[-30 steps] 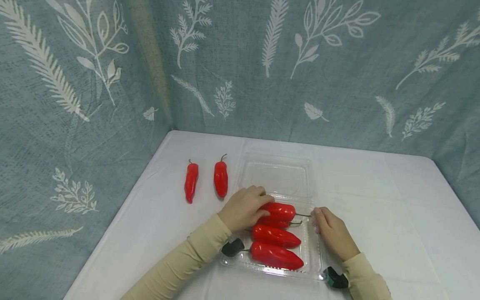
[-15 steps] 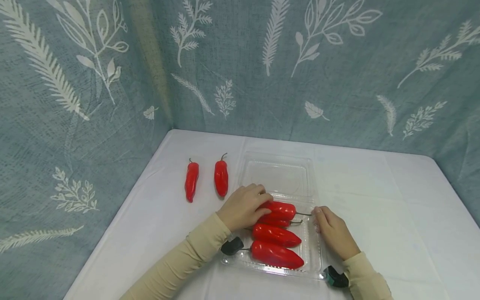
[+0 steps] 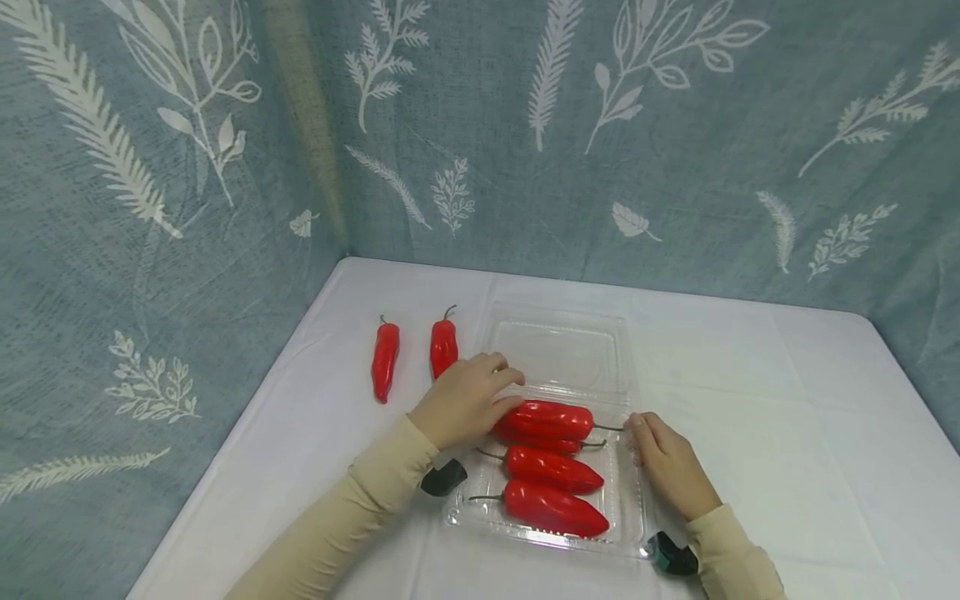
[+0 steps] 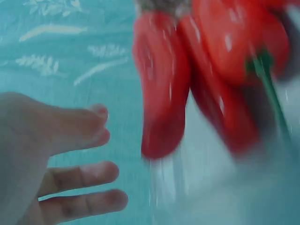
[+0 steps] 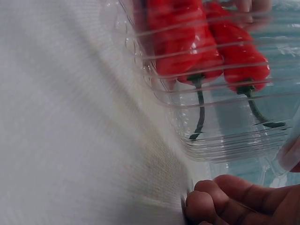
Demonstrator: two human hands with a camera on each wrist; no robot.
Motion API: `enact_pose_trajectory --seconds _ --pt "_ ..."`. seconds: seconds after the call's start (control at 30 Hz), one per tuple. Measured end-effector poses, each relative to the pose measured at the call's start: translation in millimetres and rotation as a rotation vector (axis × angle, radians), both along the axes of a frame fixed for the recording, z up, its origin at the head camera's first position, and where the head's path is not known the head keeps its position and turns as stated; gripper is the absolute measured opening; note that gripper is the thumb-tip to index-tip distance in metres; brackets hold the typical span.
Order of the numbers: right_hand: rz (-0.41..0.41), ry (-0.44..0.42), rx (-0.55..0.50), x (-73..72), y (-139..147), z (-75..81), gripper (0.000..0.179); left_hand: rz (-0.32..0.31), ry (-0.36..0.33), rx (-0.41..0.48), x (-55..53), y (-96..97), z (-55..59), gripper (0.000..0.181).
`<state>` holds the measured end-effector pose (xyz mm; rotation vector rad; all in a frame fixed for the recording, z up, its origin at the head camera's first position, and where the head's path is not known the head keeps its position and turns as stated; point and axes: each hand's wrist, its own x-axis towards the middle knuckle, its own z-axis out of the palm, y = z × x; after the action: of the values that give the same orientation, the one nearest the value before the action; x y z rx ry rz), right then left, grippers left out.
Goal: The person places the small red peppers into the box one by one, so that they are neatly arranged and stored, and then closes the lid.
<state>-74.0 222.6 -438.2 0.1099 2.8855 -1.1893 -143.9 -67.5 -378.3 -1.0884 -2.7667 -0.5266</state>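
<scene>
Several red peppers lie side by side in the base of a clear plastic clamshell container [image 3: 528,540], hinged open. My left hand [image 3: 465,400] is at the left end of the rearmost pepper [image 3: 558,419]. In the left wrist view, its relaxed fingers [image 4: 84,204] stand apart from the nearest pepper [image 4: 161,89] and hold nothing. That rearmost pepper partly covers the one in front of it [image 3: 566,447]. At the container's right side, my right hand [image 3: 667,462] grips the rim. The right wrist view shows its curled fingers [image 5: 211,201] below the container wall [image 5: 234,145].
Two loose red peppers lie on the white-covered table at the left: one farther left [image 3: 385,362], the other [image 3: 443,343] partly behind my left hand. The container's transparent lid [image 3: 555,346] lies flat at the back. A patterned blue-green curtain [image 3: 480,125] hangs behind.
My left hand has let go of the rearmost pepper and moved left, baring its left end. The right hand stays on the rim.
</scene>
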Motion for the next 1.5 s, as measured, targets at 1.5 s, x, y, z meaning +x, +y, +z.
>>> enact_pose_trajectory --seconds 1.5 --pt "-0.006 -0.015 -0.031 -0.2 -2 0.3 0.040 0.690 -0.519 0.143 -64.8 -125.8 -32.1 0.065"
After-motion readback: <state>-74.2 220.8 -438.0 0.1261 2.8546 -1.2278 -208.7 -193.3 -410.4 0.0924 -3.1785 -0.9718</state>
